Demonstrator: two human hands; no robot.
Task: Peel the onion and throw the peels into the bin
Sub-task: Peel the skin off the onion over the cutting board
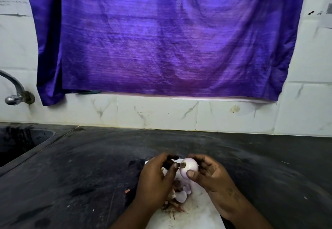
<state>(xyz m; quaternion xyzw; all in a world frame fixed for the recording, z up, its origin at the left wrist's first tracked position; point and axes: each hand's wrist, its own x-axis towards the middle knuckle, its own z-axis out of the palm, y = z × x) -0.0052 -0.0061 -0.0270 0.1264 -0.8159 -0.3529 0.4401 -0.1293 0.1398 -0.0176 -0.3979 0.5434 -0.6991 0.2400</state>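
My right hand cups the onion; left hand pinches its root w/ thumb & finger. Pull gently, drop bits onto peels.

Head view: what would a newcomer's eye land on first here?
A big purple cloth hangs across the tiled wall, filling the upper frame. Below, over a white board on the dark counter, the right hand holds a pale onion while the left hand picks at its end; peels lie beneath.

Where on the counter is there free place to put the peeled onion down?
Bare counter lies between the sink and the white board, and more to the board's right. The board is crowded with peels under both hands.
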